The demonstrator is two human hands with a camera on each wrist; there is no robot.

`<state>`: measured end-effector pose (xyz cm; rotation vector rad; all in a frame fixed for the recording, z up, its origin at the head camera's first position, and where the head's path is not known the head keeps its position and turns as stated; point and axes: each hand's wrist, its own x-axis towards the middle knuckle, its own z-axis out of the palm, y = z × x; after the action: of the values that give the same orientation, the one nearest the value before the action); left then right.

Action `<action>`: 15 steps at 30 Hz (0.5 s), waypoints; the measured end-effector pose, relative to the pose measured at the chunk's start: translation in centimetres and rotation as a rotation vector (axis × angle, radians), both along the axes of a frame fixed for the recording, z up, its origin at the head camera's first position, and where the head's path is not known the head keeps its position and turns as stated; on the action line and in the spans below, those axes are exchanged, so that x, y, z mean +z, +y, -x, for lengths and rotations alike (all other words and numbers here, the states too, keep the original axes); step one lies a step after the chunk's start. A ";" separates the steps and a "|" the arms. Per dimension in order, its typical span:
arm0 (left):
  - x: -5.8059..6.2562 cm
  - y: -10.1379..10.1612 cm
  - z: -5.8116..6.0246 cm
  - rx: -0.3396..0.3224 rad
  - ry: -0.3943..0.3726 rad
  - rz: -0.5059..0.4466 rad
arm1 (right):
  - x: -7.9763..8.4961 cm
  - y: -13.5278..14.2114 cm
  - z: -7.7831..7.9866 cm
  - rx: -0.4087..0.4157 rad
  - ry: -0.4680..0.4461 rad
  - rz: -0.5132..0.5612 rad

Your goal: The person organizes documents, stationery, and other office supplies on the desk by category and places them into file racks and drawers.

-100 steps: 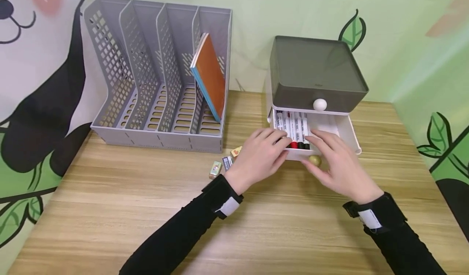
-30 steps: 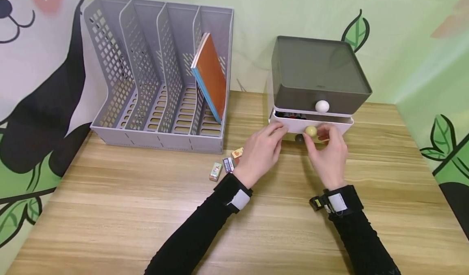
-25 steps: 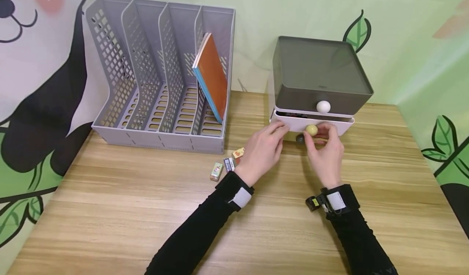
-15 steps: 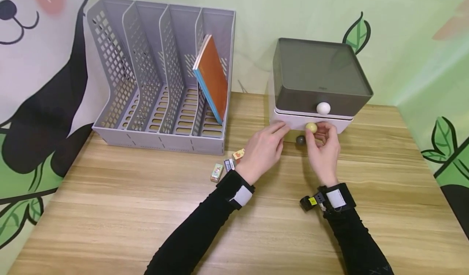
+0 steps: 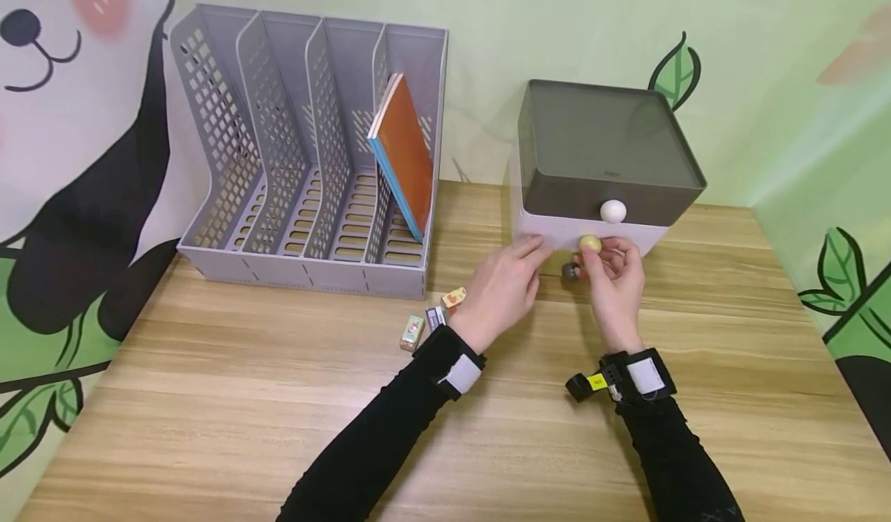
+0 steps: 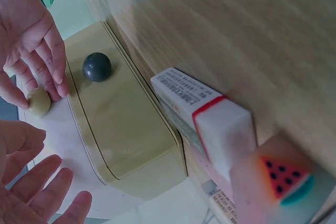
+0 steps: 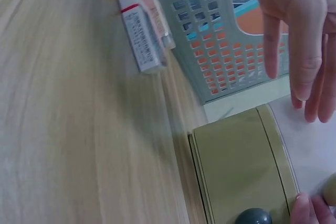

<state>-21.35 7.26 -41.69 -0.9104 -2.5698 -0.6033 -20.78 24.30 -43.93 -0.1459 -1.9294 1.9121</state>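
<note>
A small drawer unit has a grey top drawer point(image 5: 592, 193), a white middle drawer point(image 5: 557, 230) and a yellowish bottom drawer point(image 6: 131, 124). The middle drawer stands pushed in. My right hand point(image 5: 618, 286) has its thumb and fingers on either side of that drawer's pale yellow knob point(image 5: 589, 242), pinching it. My left hand point(image 5: 504, 294) holds its fingers fairly straight, fingertips at the left part of the white front. Below sits the dark knob point(image 6: 97, 67) of the bottom drawer, untouched. Markers seen earlier inside are now hidden.
Several small erasers point(image 5: 412, 332) lie on the wooden table point(image 5: 209, 398) beside my left wrist. Behind them stands a grey file rack point(image 5: 299, 271) with orange and blue booklets point(image 5: 407, 155) leaning in its right slot. A printed wall covering point(image 5: 480, 58) rises behind.
The middle drawer, open with markers showing, has slid back into the unit. My right hand has moved from its front edge to the knob; my left hand has followed the front inward.
</note>
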 end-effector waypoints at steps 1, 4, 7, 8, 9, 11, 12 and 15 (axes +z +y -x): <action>0.0 0.0 0.0 0.000 -0.004 0.005 | -1.0 0.6 0.5 0.021 0.010 0.037; -0.1 -0.1 -0.2 -0.004 -0.015 0.010 | -3.7 2.3 1.9 0.062 0.025 0.105; -0.2 -0.1 -0.3 -0.005 -0.028 0.016 | -5.6 3.4 3.1 0.098 0.038 0.178; -0.2 -0.2 -0.3 -0.007 -0.028 0.018 | -5.5 3.4 3.1 0.093 0.025 0.175; -0.3 -0.2 -0.4 -0.012 -0.026 0.021 | -5.5 3.4 3.1 0.094 0.014 0.182; -0.4 -0.5 -0.5 -0.025 -0.022 0.024 | -5.4 3.3 2.7 0.097 -0.007 0.175; -0.4 -0.6 -0.5 -0.032 -0.018 0.022 | -5.3 3.2 2.4 0.101 -0.017 0.162; -0.4 -1.3 -0.8 -0.055 -0.014 0.007 | -4.1 2.5 0.9 0.128 -0.047 0.102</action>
<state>-20.60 5.92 -42.05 -0.9855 -2.5682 -0.6177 -21.66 26.78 -48.05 -0.0998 -1.9134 2.1092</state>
